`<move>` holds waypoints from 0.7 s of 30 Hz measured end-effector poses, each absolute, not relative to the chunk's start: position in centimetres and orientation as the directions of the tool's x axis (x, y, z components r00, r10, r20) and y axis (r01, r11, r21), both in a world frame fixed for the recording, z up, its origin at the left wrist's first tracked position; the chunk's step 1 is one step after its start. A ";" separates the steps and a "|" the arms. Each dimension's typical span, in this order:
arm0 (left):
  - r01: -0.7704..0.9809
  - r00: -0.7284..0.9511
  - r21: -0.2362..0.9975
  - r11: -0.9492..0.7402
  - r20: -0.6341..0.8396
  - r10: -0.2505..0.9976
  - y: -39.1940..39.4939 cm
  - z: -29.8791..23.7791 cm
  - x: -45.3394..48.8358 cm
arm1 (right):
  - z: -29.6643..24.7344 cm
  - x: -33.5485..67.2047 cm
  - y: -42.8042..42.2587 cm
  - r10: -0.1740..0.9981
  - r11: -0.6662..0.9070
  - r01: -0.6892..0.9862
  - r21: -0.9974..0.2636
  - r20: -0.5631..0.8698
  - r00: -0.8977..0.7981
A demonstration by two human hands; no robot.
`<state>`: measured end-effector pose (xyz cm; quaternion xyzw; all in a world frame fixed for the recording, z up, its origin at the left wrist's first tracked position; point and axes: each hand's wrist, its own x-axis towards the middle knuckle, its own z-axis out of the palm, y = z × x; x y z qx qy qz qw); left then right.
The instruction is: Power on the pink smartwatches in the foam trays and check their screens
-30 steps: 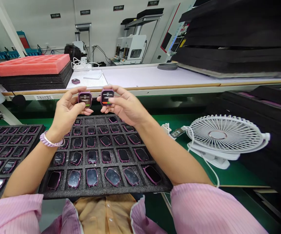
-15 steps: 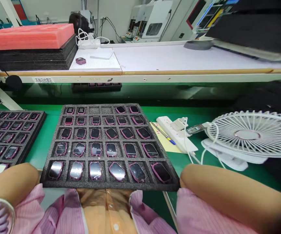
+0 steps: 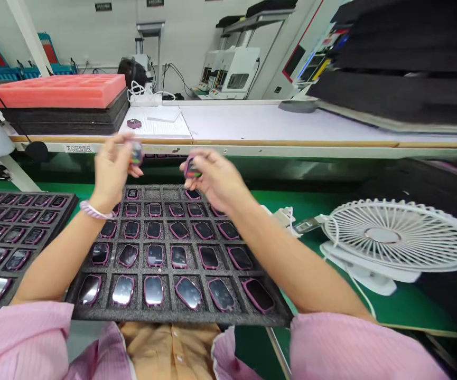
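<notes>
A smartwatch (image 3: pixel 137 153) with a purple frame is pinched in my left hand (image 3: pixel 113 163), raised above the far left part of the black foam tray (image 3: pixel 173 315). My right hand (image 3: pixel 216 177) grips a second smartwatch (image 3: pixel 191 167), its screen lit with some colour, over the tray's far right part. Both hands are slightly blurred. Below them, rows of purple-framed watches lie face up in the tray's compartments. Two compartments in the middle of the far row hold nothing. My forearms cover some of the side compartments.
Another foam tray (image 3: pixel 59 224) of watches lies at left. On the right stand a white fan (image 3: pixel 402 237) and a power strip with cables. The shelf (image 3: pixel 236 124) carries pink foam (image 3: pixel 62 91) on black foam, papers, one loose watch (image 3: pixel 133 123) and stacked black trays (image 3: pixel 386 68).
Both hands have come up from beside the tray's near edge to above its far side, each now holding a watch. The view has tilted upward.
</notes>
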<state>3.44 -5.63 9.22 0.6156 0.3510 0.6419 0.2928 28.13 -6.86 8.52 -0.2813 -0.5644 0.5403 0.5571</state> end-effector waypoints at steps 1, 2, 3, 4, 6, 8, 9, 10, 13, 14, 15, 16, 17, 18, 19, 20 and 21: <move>0.059 -0.007 0.916 -0.398 0.399 0.917 -4.8 7.9 4.3 | 7.1 27.5 -5.5 0.948 0.146 -0.239 -0.960 0.205 -0.244; 0.083 0.035 0.946 -0.313 0.311 0.950 -4.0 6.5 5.1 | 5.6 27.0 -4.2 0.968 0.041 -0.200 -0.979 0.089 -0.236; 0.103 0.064 0.959 -0.262 0.257 0.964 -3.4 5.3 5.7 | 4.3 26.7 -3.1 0.976 -0.031 -0.171 -0.985 0.007 -0.219; 0.126 0.086 0.968 -0.215 0.205 0.975 -3.0 4.2 6.1 | 3.2 26.5 -2.3 0.977 -0.061 -0.154 -0.986 -0.027 -0.211; 0.169 0.114 0.971 -0.168 0.150 0.982 -2.6 2.5 6.4 | 1.6 26.5 -1.3 0.975 -0.096 -0.139 -0.986 -0.065 -0.213; 0.223 0.139 0.964 -0.144 0.114 0.984 -2.4 1.6 6.2 | 0.8 26.7 -1.0 0.968 -0.121 -0.143 -0.982 -0.085 -0.236; 0.257 0.153 0.956 -0.143 0.106 0.983 -2.3 1.3 6.0 | 0.5 26.8 -0.9 0.963 -0.136 -0.147 -0.980 -0.097 -0.250; 0.296 0.169 0.943 -0.151 0.104 0.980 -2.2 1.1 5.8 | 0.3 26.9 -0.8 0.959 -0.151 -0.151 -0.977 -0.107 -0.263; 0.445 0.210 0.870 -0.213 0.130 0.969 -1.6 1.0 5.2 | -0.6 27.2 -0.4 0.948 -0.153 -0.154 -0.976 -0.101 -0.303; 0.499 0.220 0.833 -0.237 0.143 0.965 -1.4 0.9 5.1 | -0.9 27.3 -0.2 0.945 -0.095 -0.103 -0.990 -0.057 -0.321; 0.552 0.229 0.793 -0.259 0.155 0.961 -1.3 0.8 5.0 | -1.3 27.4 0.1 0.939 -0.004 -0.016 -1.000 0.002 -0.343; 0.599 0.238 0.752 -0.275 0.161 0.958 -1.2 0.7 4.9 | -1.7 27.4 0.4 0.927 0.103 0.091 -0.990 0.062 -0.370; 0.641 0.247 0.712 -0.286 0.162 0.955 -1.1 0.6 4.8 | -2.1 27.5 0.7 0.911 0.206 0.202 -0.957 0.112 -0.397; 0.677 0.256 0.675 -0.294 0.158 0.954 -1.0 0.4 4.8 | -2.4 27.5 1.1 0.898 0.286 0.301 -0.909 0.145 -0.417; 0.706 0.264 0.641 -0.300 0.154 0.952 -0.9 0.2 4.7 | -2.7 27.5 1.4 0.892 0.336 0.377 -0.863 0.164 -0.421; 0.731 0.267 0.611 -0.302 0.151 0.952 -0.8 0.1 4.7 | -2.8 27.5 1.7 0.891 0.366 0.431 -0.825 0.177 -0.419; 0.757 0.264 0.581 -0.301 0.150 0.953 -0.8 0.1 4.8 | -2.9 27.4 2.0 0.889 0.391 0.471 -0.791 0.192 -0.416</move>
